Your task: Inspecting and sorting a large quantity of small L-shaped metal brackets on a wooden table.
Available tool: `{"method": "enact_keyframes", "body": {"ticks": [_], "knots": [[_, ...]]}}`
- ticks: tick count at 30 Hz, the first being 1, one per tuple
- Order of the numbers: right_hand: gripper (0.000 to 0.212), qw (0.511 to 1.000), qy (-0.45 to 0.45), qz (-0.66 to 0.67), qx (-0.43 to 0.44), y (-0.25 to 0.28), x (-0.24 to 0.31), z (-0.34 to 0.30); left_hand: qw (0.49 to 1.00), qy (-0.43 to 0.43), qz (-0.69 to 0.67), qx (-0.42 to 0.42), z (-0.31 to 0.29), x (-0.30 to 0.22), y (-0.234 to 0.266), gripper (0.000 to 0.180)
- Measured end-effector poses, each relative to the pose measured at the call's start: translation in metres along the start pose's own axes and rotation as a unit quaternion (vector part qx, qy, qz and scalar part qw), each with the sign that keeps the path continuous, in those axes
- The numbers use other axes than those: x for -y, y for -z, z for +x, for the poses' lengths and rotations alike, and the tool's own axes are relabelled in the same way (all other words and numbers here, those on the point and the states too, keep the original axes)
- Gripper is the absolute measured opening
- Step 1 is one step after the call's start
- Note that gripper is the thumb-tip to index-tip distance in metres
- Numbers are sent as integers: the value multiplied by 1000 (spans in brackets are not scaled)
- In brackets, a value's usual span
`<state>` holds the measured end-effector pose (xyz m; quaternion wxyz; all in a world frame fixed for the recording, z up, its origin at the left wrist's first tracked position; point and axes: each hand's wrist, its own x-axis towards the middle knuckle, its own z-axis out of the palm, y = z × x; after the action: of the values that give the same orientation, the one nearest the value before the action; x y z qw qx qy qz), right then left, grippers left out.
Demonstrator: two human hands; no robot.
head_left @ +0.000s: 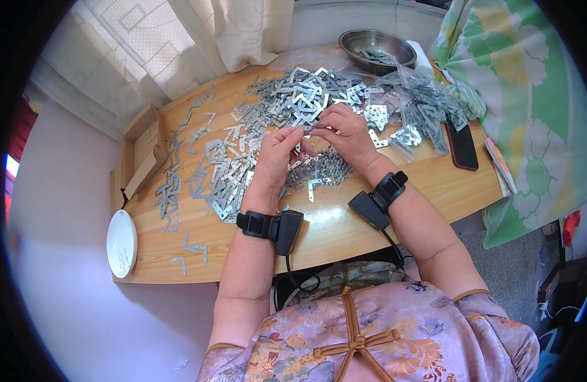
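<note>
**Both hands meet over scattered brackets, pinching one small metal piece**

At the centre of the frame, the left hand (pixel 279 149) and the right hand (pixel 345 132) come together fingertip to fingertip. Thumb and forefinger of each appear pressed on a small metal piece (pixel 307 128); the fingers hide most of it, so its exact shape cannot be told. It sits above the near side of a heap of L-shaped flat brackets (pixel 300 95), with a mound of tiny metal fasteners (pixel 328 170) just below the hands.

The likeliest trouble is a slip: the pinch covers little surface, so uneven pressure could drop the piece among similar metal, where it would be hard to pick out. A low wrist might scatter the fasteners over the wooden table (pixel 325 223). The black wrist modules (pixel 289 232) trail cables near the table's front edge, and a loop could snag if an arm swings wide. A lone L-bracket (pixel 312 188) lies between the forearms, where a sleeve-free arm could brush it.

At upper right, clear plastic bags (pixel 427 105) of parts crowd beside a steel bowl (pixel 354 48); a careless elbow or reach could spill them toward the dark phone (pixel 461 146).
</note>
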<state>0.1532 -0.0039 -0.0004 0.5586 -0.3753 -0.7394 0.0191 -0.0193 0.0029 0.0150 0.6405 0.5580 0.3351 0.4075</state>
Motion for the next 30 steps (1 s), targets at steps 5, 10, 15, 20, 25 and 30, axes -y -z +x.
{"method": "enact_keyframes", "body": {"ticks": [5,10,15,20,25,30], "knots": [[10,999,14,-32,18,1,3,1,1000,-7,-3,0,1,4,5,21],[11,1000,-1,-20,16,0,3,-1,1000,-8,1,-14,0,2,0,22],[12,999,-28,41,10,-3,-2,-2,1000,-5,15,-5,1,3,1,22],[10,992,-95,82,-11,-3,-4,-3,999,-28,19,39,2,6,1,20],[10,985,-137,108,-8,-3,-1,-1,998,-41,13,55,2,6,-2,21],[9,985,-126,115,-7,-4,-2,-2,998,-36,10,58,3,8,0,22]]}}
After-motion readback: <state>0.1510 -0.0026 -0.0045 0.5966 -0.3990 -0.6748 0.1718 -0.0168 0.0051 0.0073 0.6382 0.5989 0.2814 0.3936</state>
